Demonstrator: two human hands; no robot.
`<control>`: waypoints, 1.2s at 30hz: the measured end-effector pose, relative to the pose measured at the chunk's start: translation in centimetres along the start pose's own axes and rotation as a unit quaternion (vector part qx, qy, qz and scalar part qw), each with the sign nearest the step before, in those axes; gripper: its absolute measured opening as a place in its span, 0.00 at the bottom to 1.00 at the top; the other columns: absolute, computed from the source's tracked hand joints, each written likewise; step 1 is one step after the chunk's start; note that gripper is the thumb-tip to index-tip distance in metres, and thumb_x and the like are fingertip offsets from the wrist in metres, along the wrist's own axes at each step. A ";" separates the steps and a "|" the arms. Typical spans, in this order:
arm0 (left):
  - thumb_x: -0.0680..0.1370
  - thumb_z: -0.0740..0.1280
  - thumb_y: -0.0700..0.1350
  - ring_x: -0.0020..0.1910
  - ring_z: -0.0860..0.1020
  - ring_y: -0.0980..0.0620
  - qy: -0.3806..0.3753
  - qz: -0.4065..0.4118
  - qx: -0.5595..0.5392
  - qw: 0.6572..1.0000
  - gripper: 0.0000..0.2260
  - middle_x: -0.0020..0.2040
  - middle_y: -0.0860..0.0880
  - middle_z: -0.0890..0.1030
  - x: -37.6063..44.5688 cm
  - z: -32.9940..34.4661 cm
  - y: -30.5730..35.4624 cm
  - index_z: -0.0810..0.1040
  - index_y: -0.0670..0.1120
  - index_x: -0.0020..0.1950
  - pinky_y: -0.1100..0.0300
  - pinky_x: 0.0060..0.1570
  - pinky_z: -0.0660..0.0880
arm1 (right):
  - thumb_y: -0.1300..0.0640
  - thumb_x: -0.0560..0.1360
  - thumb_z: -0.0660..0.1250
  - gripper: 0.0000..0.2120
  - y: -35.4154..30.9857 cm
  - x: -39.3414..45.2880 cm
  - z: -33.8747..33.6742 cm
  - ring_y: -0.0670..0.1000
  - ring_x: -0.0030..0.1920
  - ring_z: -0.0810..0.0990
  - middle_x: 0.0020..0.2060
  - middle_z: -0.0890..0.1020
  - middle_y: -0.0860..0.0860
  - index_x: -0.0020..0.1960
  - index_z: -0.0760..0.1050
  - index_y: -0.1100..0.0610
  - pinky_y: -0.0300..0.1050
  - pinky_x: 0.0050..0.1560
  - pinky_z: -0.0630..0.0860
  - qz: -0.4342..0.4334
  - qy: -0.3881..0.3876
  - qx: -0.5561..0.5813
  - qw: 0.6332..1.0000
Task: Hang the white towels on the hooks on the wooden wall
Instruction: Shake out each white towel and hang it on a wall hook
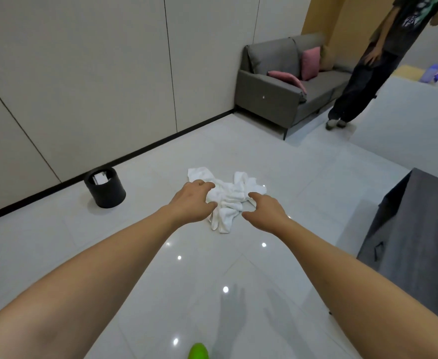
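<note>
A crumpled heap of white towels (229, 196) lies on the glossy tiled floor in the middle of the view. Both my arms stretch out toward it. My left hand (193, 200) hovers over the heap's left side with its fingers spread and bent, holding nothing. My right hand (263, 209) is at the heap's lower right, fingers also spread and loosely bent, empty. Whether either hand touches the cloth cannot be told. No wooden wall and no hooks are in view.
A black round bin (105, 189) stands by the pale panelled wall on the left. A grey sofa (285, 92) with pink cushions is at the back. Another person (368, 73) stands at the back right. A dark cabinet (415, 242) is on the right.
</note>
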State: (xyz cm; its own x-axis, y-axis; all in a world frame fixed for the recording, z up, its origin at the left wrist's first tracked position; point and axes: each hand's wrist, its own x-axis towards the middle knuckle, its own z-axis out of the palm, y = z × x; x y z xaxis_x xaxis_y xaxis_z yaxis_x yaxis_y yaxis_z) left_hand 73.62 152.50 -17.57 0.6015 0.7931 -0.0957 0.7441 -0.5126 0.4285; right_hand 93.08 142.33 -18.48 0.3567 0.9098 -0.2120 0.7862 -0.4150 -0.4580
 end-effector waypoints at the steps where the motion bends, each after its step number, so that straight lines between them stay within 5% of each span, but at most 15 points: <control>1: 0.78 0.63 0.55 0.71 0.66 0.46 -0.003 -0.003 -0.001 1.000 0.26 0.75 0.49 0.66 1.7 -0.3 -0.8 0.64 0.52 0.76 0.48 0.65 0.69 | 0.50 0.76 0.66 0.31 -0.3 1.7 0.1 0.56 0.62 0.75 0.63 0.76 0.54 0.77 0.62 0.54 0.44 0.49 0.71 0.002 -0.004 0.001 1.000; 12: 0.78 0.63 0.56 0.73 0.64 0.45 -0.051 -0.049 -0.021 0.997 0.27 0.75 0.48 0.66 17.3 0.4 -9.3 0.64 0.51 0.76 0.49 0.67 0.68 | 0.51 0.75 0.63 0.24 -1.6 18.9 2.6 0.55 0.62 0.76 0.63 0.78 0.51 0.70 0.70 0.53 0.50 0.58 0.76 0.011 -0.076 0.015 0.997; 17: 0.78 0.64 0.55 0.74 0.63 0.45 -0.068 -0.072 -0.022 0.995 0.27 0.76 0.47 0.65 26.1 1.7 -12.5 0.63 0.52 0.76 0.48 0.68 0.67 | 0.50 0.76 0.66 0.30 -0.7 29.3 4.0 0.58 0.65 0.74 0.67 0.76 0.55 0.75 0.64 0.55 0.46 0.56 0.72 0.018 -0.090 0.000 0.996; 26: 0.79 0.64 0.54 0.73 0.64 0.44 -0.137 -0.137 -0.022 0.981 0.27 0.75 0.47 0.66 43.6 2.9 -18.5 0.64 0.51 0.76 0.50 0.68 0.66 | 0.53 0.76 0.66 0.25 1.0 48.2 5.4 0.57 0.63 0.75 0.64 0.78 0.56 0.72 0.68 0.58 0.45 0.54 0.71 0.063 -0.158 0.037 0.985; 36: 0.79 0.64 0.53 0.70 0.68 0.42 -0.196 -0.172 -0.040 0.965 0.25 0.72 0.44 0.70 54.7 7.9 -25.6 0.67 0.49 0.75 0.53 0.66 0.66 | 0.52 0.77 0.66 0.29 2.9 60.7 11.7 0.57 0.70 0.70 0.70 0.73 0.57 0.75 0.64 0.58 0.46 0.62 0.68 0.136 -0.239 0.047 0.960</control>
State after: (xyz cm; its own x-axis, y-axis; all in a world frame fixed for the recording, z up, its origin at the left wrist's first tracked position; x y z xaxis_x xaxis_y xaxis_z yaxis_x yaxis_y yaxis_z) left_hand 89.73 206.39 -40.85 0.3988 0.7188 -0.5695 0.9035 -0.2016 0.3782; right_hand 111.12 196.37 -42.75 0.2519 0.6712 -0.6971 0.6401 -0.6559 -0.4002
